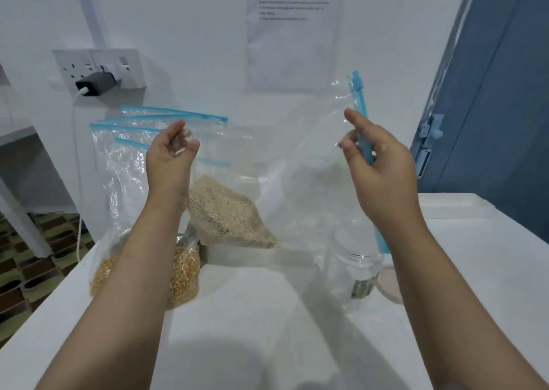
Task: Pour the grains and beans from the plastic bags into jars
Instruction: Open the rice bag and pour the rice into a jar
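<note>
I hold a clear zip bag (297, 164) sideways above the white table (252, 315). Beige grains (225, 211) lie heaped in its lower left corner. My left hand (172, 158) pinches the bag's upper left edge. My right hand (377, 164) pinches the bag at its blue zip strip (361, 101), which runs top to bottom on the right. An empty clear plastic jar (353, 268) with a small label stands upright on the table, below the zip end of the bag and partly seen through it.
Several more zip bags (124, 158) lean against the wall at the left; one holds yellow corn kernels (184, 274). A pinkish lid (389, 285) lies behind the jar by my right forearm. A wall socket with a charger (95, 84) is at upper left. The table's left edge drops to a patterned floor.
</note>
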`<act>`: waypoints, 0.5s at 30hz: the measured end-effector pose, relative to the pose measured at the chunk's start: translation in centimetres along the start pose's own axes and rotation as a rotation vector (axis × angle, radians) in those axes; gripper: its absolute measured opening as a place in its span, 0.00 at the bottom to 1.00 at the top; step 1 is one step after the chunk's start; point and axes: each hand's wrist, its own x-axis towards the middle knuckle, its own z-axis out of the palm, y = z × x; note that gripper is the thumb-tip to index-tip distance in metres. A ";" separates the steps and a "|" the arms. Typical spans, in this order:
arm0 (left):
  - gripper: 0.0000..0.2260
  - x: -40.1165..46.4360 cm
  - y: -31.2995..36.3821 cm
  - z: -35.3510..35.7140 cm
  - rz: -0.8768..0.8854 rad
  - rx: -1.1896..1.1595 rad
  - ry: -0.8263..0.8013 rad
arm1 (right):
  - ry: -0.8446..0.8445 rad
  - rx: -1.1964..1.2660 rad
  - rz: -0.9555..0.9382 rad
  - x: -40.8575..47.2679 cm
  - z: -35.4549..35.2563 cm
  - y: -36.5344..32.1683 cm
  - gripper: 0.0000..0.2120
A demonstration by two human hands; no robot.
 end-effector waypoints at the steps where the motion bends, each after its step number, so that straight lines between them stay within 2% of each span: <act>1: 0.15 0.4 0.2 0.3 0.007 0.000 0.000 | 0.006 0.016 0.004 0.3 0.0 0.0 0.18; 15: 0.15 3.4 2.6 2.7 0.097 -0.014 -0.008 | 0.078 0.156 0.097 2.9 0.2 3.4 0.17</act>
